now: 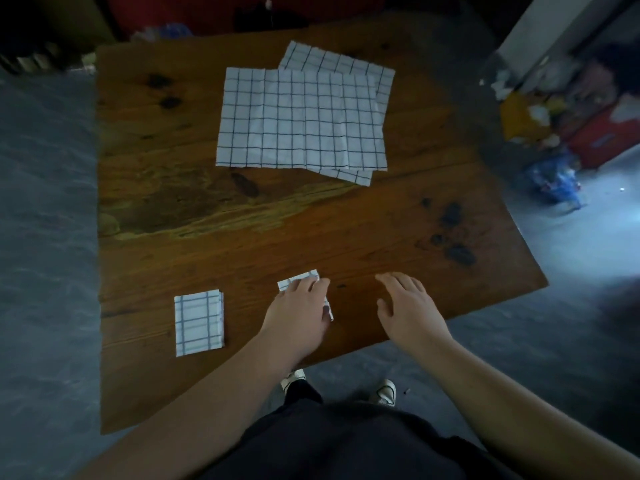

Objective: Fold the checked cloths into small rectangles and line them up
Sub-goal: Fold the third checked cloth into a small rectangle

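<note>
Checked cloths: two folded [198, 323] [298, 278], two flat [298, 119] [381, 77].

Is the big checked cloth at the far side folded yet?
No, spread flat: the top cloth shows its full grid, lying over another one.

dark-knotted wooden table [381, 237], grey floor [45, 237], colourful clutter [561, 133] at right
</note>
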